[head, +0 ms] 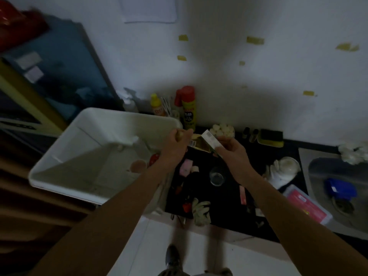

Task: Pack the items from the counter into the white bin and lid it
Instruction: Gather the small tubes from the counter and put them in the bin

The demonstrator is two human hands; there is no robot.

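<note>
My bare forearms reach in. The left hand [175, 145] hangs over the right rim of the big open-topped white plastic bin [59, 166], fingers curled round a small gold thing [180, 135] I cannot identify. Just right of the bin, the right hand [233, 151] pinches a white-and-gold cardboard carton [208, 139].

Inside the bin lie a round pink pot [138, 165] and a blurred red item [154, 158]. Right of the bin, the black tabletop [229, 218] carries a clear glass [217, 176] and white gloves [201, 210]. A red-capped yellow spray can [188, 108] stands behind the bin's far right corner.
</note>
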